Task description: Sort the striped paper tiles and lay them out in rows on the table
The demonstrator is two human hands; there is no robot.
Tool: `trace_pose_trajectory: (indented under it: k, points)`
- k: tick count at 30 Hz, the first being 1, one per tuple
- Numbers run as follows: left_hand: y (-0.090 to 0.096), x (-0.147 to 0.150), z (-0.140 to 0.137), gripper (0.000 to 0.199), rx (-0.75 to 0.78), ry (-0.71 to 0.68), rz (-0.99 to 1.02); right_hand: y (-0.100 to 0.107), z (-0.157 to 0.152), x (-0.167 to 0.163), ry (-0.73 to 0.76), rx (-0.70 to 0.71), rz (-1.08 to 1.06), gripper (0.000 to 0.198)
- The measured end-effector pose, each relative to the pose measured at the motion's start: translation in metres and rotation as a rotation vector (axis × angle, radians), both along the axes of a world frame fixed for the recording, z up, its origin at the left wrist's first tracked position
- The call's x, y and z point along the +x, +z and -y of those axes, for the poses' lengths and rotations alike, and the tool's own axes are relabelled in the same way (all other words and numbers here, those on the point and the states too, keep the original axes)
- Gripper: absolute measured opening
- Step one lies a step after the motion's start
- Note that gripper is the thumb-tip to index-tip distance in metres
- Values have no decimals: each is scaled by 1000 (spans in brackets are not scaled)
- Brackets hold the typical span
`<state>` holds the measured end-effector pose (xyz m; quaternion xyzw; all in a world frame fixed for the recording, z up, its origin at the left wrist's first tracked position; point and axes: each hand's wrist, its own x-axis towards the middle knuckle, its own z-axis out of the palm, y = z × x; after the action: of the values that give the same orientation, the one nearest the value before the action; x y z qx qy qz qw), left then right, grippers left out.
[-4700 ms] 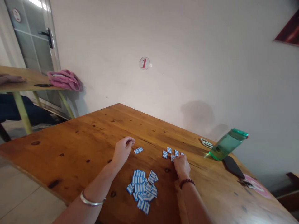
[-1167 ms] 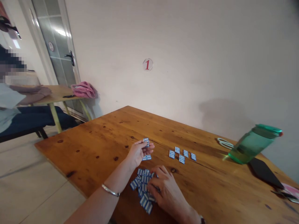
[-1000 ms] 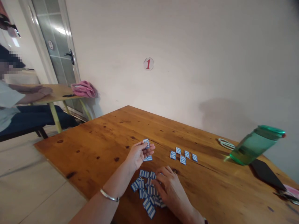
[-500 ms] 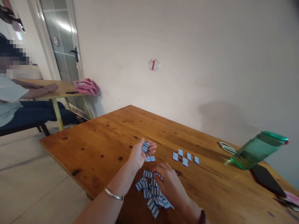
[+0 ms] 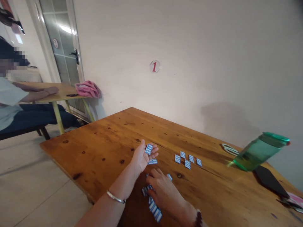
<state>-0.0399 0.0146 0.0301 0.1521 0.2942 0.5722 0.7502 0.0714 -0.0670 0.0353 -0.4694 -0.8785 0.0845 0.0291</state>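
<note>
Tags (image 5: 148,149) rest in the spread, upturned left hand (image 5: 143,156); the right hand (image 5: 163,190) lies flat, fingers spread, on the pile (image 5: 153,209) on the table (image 5: 99,142).

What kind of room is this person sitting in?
Probably a shared work or activity room, not a home: a numbered sign marks the bare wall above the wooden table, and another person sits at a second table beside a glazed door.

table (image 5: 99,142): varnished wood, glossy, dark knots | cards (image 5: 155,212): smooth blue-and-white paper or card, slight sheen | bottle (image 5: 258,152): translucent green plastic | bracelet (image 5: 115,197): shiny metal | cloth (image 5: 87,88): soft pink fabric | wall (image 5: 189,47): matt paint
</note>
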Motion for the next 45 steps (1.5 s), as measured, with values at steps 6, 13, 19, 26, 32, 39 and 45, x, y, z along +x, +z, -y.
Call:
trace_pose_trajectory:
  k: [6, 13, 19, 26, 32, 39, 45]
  points:
    - [-3, 6, 1, 25, 19, -29, -66, 2, -16, 52, -298, 66, -491, 15]
    - [-4, 11, 7, 20, 39, -42, -142, -26, -17, 67, -561, 100, -395, 14]
    - [-7, 11, 8, 10, 59, -86, -263, -21, -7, 53, -593, 72, -178, 7]
    - [-7, 15, 12, 12, 54, -138, -233, -30, -13, 56, -542, 34, -275, 3]
    - [-6, 15, 12, 22, 25, -175, -160, -36, -14, 56, -483, 57, -415, 6]
    - [-6, 13, 10, 19, 25, -157, -178, -20, -7, 59, -405, 67, -459, 15]
    - [-6, 13, 11, 21, 57, -167, -193, -13, 1, 47, -196, -78, -364, 18]
